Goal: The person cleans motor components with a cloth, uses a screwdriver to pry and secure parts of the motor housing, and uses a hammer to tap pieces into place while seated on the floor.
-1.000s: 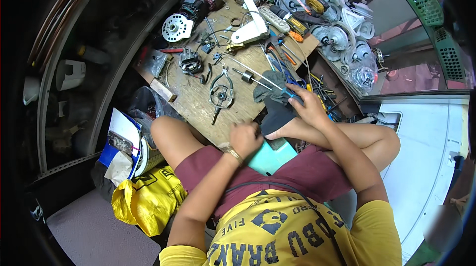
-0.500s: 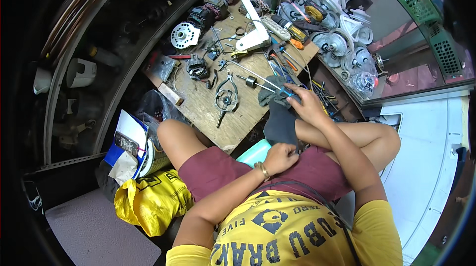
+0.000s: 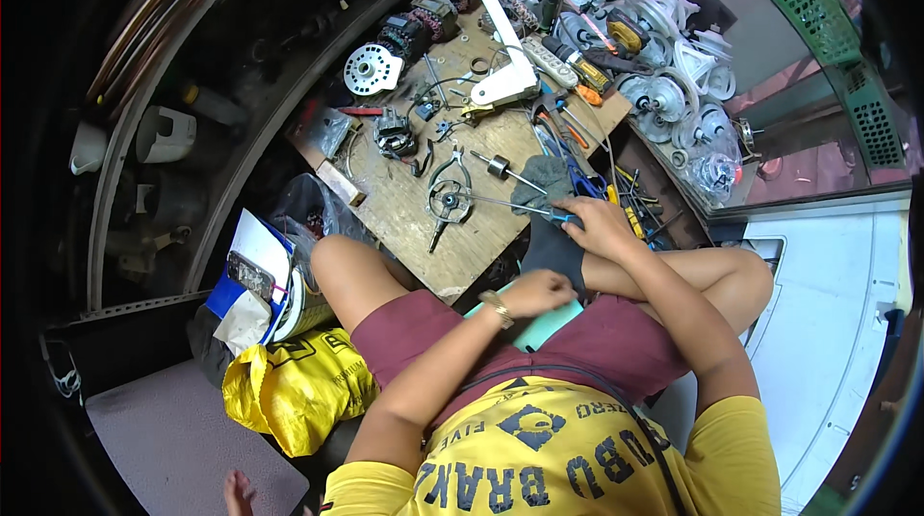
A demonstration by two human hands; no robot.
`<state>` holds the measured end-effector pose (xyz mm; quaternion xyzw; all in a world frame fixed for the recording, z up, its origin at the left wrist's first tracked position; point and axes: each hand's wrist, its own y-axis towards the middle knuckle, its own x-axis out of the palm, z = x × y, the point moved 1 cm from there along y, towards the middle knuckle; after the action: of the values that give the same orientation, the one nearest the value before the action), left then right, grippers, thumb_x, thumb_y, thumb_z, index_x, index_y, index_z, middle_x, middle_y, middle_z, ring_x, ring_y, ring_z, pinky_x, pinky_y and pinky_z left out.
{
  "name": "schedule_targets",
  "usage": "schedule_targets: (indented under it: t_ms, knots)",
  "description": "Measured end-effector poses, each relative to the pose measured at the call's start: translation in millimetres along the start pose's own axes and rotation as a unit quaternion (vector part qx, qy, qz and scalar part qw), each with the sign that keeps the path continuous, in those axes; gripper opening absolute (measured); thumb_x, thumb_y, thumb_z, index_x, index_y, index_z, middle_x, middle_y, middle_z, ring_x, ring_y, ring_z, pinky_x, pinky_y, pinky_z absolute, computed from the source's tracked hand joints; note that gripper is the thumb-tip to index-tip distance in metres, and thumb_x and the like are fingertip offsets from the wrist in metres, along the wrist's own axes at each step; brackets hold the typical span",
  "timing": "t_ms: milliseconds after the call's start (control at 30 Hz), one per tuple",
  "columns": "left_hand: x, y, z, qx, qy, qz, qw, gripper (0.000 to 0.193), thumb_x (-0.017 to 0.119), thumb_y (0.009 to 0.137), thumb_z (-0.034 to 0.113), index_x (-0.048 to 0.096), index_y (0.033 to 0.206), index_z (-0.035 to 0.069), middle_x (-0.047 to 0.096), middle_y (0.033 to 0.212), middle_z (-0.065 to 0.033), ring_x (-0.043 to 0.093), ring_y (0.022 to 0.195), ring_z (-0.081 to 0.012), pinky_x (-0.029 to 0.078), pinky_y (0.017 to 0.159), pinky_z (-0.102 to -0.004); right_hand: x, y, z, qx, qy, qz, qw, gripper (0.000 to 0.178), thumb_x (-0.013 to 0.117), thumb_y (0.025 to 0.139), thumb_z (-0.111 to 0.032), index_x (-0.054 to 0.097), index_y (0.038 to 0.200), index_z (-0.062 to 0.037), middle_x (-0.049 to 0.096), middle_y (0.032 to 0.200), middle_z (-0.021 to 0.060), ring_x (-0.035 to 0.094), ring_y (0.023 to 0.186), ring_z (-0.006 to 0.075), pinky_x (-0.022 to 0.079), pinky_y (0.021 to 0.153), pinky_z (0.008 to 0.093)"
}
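My right hand (image 3: 602,227) is closed around the blue handle of a long screwdriver (image 3: 510,204). Its shaft points left over the workbench, and the tip meets or overlaps a metal motor bracket (image 3: 449,200) with a round hub; contact is hard to judge. Close by, a motor rotor (image 3: 499,167) with a long shaft lies against a grey cloth (image 3: 545,185). My left hand (image 3: 541,294) hovers near my lap above a teal plastic piece (image 3: 544,328). Its fingers are curled, and whatever they may hold is hidden.
A wooden workbench (image 3: 404,218) carries motor stators (image 3: 404,32), a perforated white disc (image 3: 372,70), a white bracket arm (image 3: 505,83) and pliers. White plastic motor parts (image 3: 664,83) crowd the right. A yellow bag (image 3: 298,386) sits left; another person's hand (image 3: 238,494) shows below it.
The screwdriver's tip has swung down and left onto the bracket area. My left hand has shifted slightly, uncovering more of the teal piece. Another person's hand has appeared at lower left.
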<state>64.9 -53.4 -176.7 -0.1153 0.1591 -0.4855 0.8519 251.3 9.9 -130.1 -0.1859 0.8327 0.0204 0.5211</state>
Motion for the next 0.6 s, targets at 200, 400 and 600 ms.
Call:
schedule_targets:
  t_ms: [200,400,600]
  knots:
    - [-119.0,-44.4,-93.2,-0.092,0.195,0.539,0.814,0.062,0.087,0.069,0.021,0.055,0.119,0.003,0.057,0.112,-0.0193,0.057,0.105,-0.0387,0.05,0.089,-0.0463,14.6,5.6,-3.3,-0.01,0.016,-0.025,1.0,0.039,0.068,0.087,-0.021,0.069,0.126,-0.0176,0.071,0.119,0.0115,0.068,0.105,0.0342,0.056,0.088,0.0446]
    - [-144.2,-23.4,-125.1,-0.194,0.236,0.492,0.815,0.118,0.097,0.055,0.039,0.035,0.15,0.011,0.044,0.135,-0.0174,0.044,0.126,-0.0408,0.041,0.104,-0.0514,26.0,5.5,4.9,0.006,0.041,-0.013,0.999,0.038,0.067,0.087,-0.021,0.069,0.125,-0.0175,0.07,0.121,0.0111,0.068,0.106,0.0336,0.056,0.089,0.0442]
    - [-146.5,-22.5,-125.6,-0.206,0.216,0.487,0.821,0.123,0.097,0.056,0.042,0.03,0.155,0.015,0.043,0.139,-0.0186,0.043,0.129,-0.0416,0.038,0.105,-0.0539,30.8,10.6,4.2,0.001,0.058,-0.018,0.998,0.039,0.067,0.087,-0.021,0.069,0.125,-0.018,0.071,0.119,0.0121,0.069,0.103,0.0347,0.056,0.087,0.0449]
